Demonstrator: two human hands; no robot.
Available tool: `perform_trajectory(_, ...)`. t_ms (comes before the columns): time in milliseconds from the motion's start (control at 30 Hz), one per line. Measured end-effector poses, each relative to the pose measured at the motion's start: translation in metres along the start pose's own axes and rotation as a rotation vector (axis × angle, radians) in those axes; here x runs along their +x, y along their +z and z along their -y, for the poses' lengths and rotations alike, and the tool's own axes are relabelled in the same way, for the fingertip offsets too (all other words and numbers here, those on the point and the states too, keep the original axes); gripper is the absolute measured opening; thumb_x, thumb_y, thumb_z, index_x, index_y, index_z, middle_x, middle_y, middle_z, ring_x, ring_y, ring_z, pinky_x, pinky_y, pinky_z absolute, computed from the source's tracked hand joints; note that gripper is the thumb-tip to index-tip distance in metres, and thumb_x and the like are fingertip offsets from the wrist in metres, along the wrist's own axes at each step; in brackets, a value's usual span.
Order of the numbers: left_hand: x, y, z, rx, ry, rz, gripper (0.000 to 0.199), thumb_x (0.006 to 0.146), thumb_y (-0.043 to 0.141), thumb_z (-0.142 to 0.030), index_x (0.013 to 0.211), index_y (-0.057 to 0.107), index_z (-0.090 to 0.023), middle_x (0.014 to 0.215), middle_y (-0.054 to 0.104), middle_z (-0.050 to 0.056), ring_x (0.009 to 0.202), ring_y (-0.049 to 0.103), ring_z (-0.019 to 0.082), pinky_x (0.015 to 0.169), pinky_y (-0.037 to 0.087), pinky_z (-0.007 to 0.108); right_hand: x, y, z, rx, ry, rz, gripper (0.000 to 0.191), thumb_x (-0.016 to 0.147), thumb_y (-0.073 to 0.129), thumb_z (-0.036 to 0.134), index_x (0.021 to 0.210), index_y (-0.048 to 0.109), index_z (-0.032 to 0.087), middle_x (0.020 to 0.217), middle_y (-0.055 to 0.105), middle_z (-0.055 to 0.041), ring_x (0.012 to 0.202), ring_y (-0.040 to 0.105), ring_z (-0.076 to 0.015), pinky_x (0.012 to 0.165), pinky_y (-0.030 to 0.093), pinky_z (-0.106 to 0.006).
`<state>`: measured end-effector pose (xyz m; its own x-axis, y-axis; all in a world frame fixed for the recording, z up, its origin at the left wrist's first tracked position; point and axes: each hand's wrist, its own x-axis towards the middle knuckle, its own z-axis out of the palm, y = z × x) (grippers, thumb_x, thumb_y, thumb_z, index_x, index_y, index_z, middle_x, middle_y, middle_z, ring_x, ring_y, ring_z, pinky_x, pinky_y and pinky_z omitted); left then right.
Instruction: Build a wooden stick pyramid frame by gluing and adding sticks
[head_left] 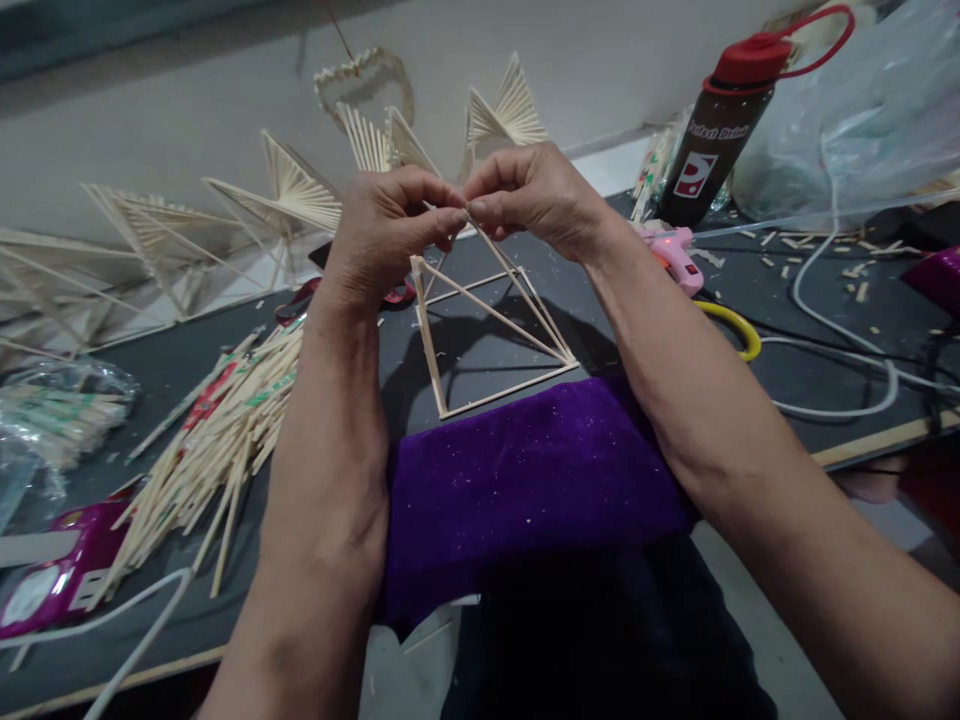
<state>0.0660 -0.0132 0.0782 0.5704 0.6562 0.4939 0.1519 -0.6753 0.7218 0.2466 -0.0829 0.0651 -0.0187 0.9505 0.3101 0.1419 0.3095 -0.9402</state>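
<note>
A frame of thin wooden sticks [510, 393] stands on the dark table in front of me, its slanting sticks meeting at corners. Over its top, my left hand [401, 225] and my right hand [525, 195] come together with fingertips almost touching. Both hands are closed in a pinch around a thin wooden stick [484, 232] near its upper end. Fingers cover the spot where they grip, so I cannot tell how the stick joins the frame there. A purple cloth [540, 480] lies along the table edge, just below the frame.
Loose wooden sticks [225, 430] are heaped at left, beside a magenta device [67, 560]. Finished-looking stick structures [292, 190] line the wall. At right are a dark bottle [709, 150] with red lid, a pink glue gun [675, 255], a yellow ring [731, 325] and white cable [832, 412].
</note>
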Motion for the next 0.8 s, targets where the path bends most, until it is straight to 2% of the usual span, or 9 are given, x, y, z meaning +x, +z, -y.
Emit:
perform_trajectory(100,-0.001,0.000,-0.001,0.001,0.011,0.010,0.017,0.062,0.084,-0.036,0.072,0.075,-0.025,0.059,0.064,-0.002,0.051,0.050,0.013,0.050,0.037,0.032,-0.001,0.000,0.003,0.000,-0.006,0.003,0.006,0.073,0.074,0.021,0.073,0.069,0.024,0.068,0.065,0.0047,0.065,0.057,-0.0090,0.063,0.047,-0.020)
perform_trajectory(267,0.000,0.000,0.002,0.025,0.021,0.018,0.021,0.064,0.084,-0.042,0.072,0.073,-0.027,0.059,0.064,-0.003,0.053,0.051,0.012,0.052,0.039,0.033,-0.003,0.003,0.011,-0.061,0.093,-0.057,0.011,0.072,0.076,0.019,0.069,0.067,0.025,0.060,0.063,0.0060,0.063,0.060,-0.0093,0.059,0.044,-0.020)
perform_trajectory(433,0.001,0.001,0.006,-0.018,-0.007,0.004,0.024,0.061,0.086,-0.046,0.071,0.073,-0.028,0.053,0.061,-0.005,0.052,0.048,0.013,0.053,0.040,0.035,0.000,0.002,0.005,0.046,0.007,-0.007,0.013,0.072,0.073,0.012,0.067,0.067,0.022,0.057,0.060,0.0060,0.057,0.052,-0.0079,0.059,0.043,-0.021)
perform_trajectory(567,-0.001,0.000,0.006,-0.061,-0.051,0.009,0.018,0.060,0.084,-0.040,0.071,0.076,-0.029,0.050,0.062,-0.004,0.049,0.047,0.013,0.050,0.037,0.033,0.002,0.001,0.000,0.117,-0.056,0.043,0.010,0.073,0.071,0.010,0.071,0.069,0.019,0.058,0.059,0.0050,0.058,0.050,-0.0076,0.058,0.042,-0.021)
perform_trajectory(800,-0.004,-0.003,0.004,-0.091,-0.057,0.040,0.012,0.065,0.077,-0.030,0.076,0.079,-0.027,0.061,0.069,-0.002,0.053,0.057,0.015,0.049,0.040,0.033,0.000,0.002,0.006,0.028,0.034,-0.007,0.012,0.073,0.072,0.011,0.069,0.067,0.021,0.057,0.060,0.0059,0.056,0.053,-0.0085,0.057,0.045,-0.021)
